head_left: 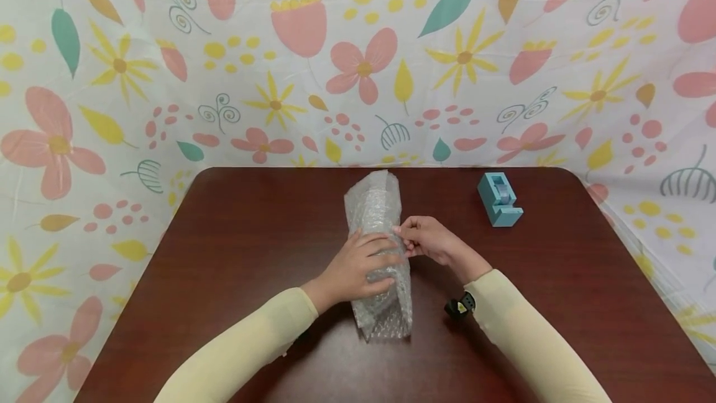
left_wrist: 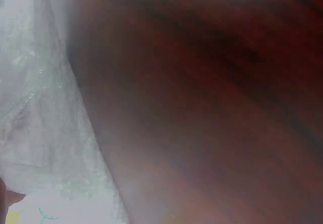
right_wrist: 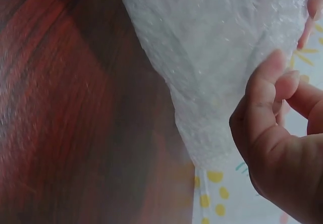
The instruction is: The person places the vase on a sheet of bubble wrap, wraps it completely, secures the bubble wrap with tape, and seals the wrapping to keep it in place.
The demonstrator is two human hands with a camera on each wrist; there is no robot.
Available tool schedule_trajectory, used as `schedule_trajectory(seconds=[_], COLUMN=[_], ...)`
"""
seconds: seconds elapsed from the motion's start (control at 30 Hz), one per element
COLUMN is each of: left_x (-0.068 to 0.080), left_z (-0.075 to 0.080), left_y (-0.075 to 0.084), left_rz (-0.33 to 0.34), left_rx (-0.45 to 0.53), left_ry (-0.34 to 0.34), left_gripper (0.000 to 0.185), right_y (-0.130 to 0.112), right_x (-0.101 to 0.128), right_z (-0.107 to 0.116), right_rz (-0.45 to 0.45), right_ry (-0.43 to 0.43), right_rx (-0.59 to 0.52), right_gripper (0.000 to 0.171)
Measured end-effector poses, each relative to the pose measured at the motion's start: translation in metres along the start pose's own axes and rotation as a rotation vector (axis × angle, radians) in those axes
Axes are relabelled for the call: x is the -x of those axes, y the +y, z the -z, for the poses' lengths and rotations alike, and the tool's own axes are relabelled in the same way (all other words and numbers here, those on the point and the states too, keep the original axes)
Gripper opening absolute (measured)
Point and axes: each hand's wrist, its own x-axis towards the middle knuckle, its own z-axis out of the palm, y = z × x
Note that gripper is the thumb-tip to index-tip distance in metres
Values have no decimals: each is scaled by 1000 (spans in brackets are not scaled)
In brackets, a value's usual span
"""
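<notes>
A rolled bundle of clear bubble wrap (head_left: pixel 377 204) lies lengthwise across the middle of the table, its near end loose and flattened. What is inside it is hidden. My left hand (head_left: pixel 360 266) rests over the bundle from the left, with fingers and thumb spread across its top. At the bundle's right side, my right hand (head_left: pixel 429 238) has its thumb and fingers bent together at the wrap's edge. The right wrist view shows the right hand (right_wrist: pixel 277 128) close up, an index fingertip against the bubble wrap (right_wrist: pixel 202 57). Only the wrap's side (left_wrist: pixel 45 108) fills the left wrist view's edge.
A light blue tape dispenser (head_left: pixel 500 199) with a roll of tape stands at the back right of the dark red-brown table (head_left: pixel 263 216). Behind the table hangs a flower-patterned cloth (head_left: pixel 363 67). A black band (head_left: pixel 461 306) is on the right wrist.
</notes>
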Motion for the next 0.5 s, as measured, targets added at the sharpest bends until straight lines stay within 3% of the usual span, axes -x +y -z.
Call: schedule_trajectory(seconds=[0.27,0.5], left_x=[4,5], left_z=[-2,-3], left_y=[-3,-4], left_rz=[2,-7], left_rx=[9,3], left_ry=[52,65], left_gripper=[33,33], right_y=[0,0], right_x=[0,4], right_z=[-7,-12], right_rz=[14,76], right_ry=[47,116], right_rx=[-38,14], right_gripper=[18,20])
